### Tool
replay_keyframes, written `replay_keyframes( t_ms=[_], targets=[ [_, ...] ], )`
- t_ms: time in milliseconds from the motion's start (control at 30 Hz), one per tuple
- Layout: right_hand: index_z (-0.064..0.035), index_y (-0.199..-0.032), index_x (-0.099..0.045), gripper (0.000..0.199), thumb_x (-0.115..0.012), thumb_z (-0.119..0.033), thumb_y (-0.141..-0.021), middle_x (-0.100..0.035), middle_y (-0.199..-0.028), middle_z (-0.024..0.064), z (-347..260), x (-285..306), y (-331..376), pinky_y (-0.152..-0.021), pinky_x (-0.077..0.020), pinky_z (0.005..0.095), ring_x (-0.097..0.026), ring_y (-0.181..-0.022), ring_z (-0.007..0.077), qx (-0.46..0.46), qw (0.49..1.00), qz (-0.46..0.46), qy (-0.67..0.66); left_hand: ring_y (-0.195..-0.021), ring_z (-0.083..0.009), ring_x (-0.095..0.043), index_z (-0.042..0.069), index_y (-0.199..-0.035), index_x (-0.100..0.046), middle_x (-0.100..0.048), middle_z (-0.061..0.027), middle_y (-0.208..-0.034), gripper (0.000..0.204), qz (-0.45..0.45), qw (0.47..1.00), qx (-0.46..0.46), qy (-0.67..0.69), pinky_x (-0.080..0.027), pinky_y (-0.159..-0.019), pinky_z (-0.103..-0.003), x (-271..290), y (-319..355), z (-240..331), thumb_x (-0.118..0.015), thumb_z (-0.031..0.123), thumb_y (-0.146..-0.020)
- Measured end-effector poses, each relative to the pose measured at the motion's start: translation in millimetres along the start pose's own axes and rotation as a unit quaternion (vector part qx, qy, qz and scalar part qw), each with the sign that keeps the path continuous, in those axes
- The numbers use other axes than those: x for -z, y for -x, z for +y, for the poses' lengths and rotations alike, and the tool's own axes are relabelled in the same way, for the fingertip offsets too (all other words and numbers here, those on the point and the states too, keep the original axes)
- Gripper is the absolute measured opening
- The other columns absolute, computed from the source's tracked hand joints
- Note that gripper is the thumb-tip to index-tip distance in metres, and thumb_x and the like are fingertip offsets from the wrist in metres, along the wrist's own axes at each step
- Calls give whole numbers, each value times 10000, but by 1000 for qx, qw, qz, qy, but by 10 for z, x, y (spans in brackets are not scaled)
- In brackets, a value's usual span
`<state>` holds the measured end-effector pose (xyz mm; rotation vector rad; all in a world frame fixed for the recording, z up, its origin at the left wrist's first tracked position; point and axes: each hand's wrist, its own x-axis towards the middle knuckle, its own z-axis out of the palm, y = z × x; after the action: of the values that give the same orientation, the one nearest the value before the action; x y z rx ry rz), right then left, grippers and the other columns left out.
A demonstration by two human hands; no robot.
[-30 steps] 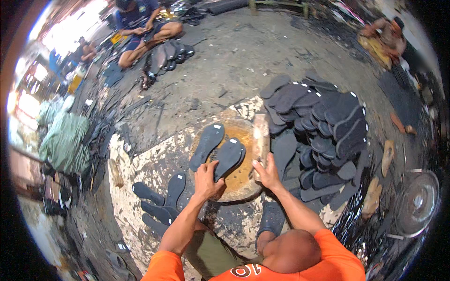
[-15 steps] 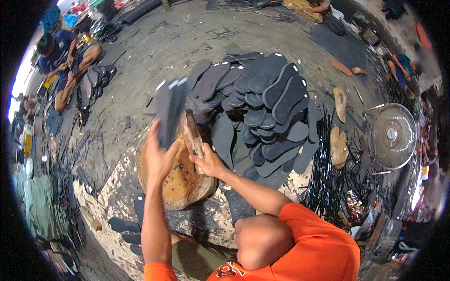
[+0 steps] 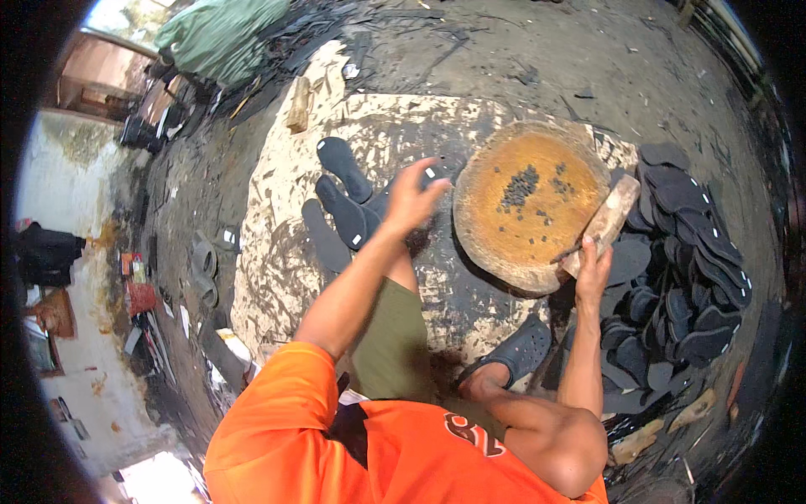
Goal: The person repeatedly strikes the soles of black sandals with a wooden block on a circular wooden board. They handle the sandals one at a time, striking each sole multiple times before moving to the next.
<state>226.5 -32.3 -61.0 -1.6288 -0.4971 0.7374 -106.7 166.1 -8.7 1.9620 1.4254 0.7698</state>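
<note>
My left hand (image 3: 411,200) is held over the mat to the left of the round wooden block (image 3: 495,244), fingers stretched and thumb apart. Just by its fingertips is a dark sole (image 3: 433,168) with a white label, partly hidden by the hand. More black sandal soles (image 3: 342,168) lie to the left of this hand. My right hand (image 3: 593,267) is closed around the lower end of a wooden bar (image 3: 614,210), which leans against the block's right edge. Small black bits (image 3: 519,189) are scattered over the block's top.
A large heap of black soles (image 3: 672,311) lies right of the block. The block stands on a stained pale mat (image 3: 281,210). My clog-shod foot (image 3: 525,349) is close in front of it. Grey sandals (image 3: 204,267) and a green cloth bundle (image 3: 220,38) are off to the left.
The view has swung left. My left hand has moved from above the block to the mat on the left, and its fingers have come away from the sole. My right hand keeps the wooden bar.
</note>
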Motion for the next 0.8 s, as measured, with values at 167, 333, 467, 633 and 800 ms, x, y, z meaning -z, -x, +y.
replay_keyframes(
  t_ms=[167,333,467,633,800],
  targets=[
    [39,-1339,-521,499,-627,-319,-1009,-620,-1260,159,-88,4,5,-988,-456,376,-584,-1127,246,-4,997,-52,58,-1435,-421,-362,207,-1538,-420,-368,-203,-1575,802,162,909,310,-229,-329,-1153,-576,1061,828,-1703,-780,338,-834],
    [41,-1318,-529,475,-632,-316,-1020,-614,-1242,138,-69,138,-73,-953,-472,357,-584,-1098,222,-16,998,-52,-17,-1517,-404,-273,292,-1593,-338,-329,-119,-1642,744,-124,823,-120,-541,-242,-1223,-540,1233,631,-1676,-561,80,-916],
    [41,-1312,-532,472,-627,-322,-1025,-625,-1222,148,5,149,-142,-961,-466,358,-589,-1081,216,-14,996,-60,67,-1463,-374,-364,268,-1572,-322,-428,-127,-1544,795,-318,789,-175,-495,-292,-1210,-515,1452,298,-1711,-643,66,-873],
    [37,-1307,-531,461,-624,-317,-1027,-625,-1192,144,-61,110,-73,-884,-507,354,-609,-1031,214,0,999,-39,39,-1167,-388,-564,105,-1248,-576,-548,-184,-1194,534,-414,843,-59,-338,-424,-1095,-471,1937,-28,-1435,-768,273,-778],
    [26,-1315,-514,447,-625,-297,-1026,-610,-1158,117,-277,1,-31,-756,-553,352,-625,-958,199,-35,999,-25,16,-1014,-287,-651,24,-1287,-575,-675,-150,-1151,527,-127,957,260,14,-510,-925,-409,1809,-269,-1586,-733,294,-863]
  ],
)
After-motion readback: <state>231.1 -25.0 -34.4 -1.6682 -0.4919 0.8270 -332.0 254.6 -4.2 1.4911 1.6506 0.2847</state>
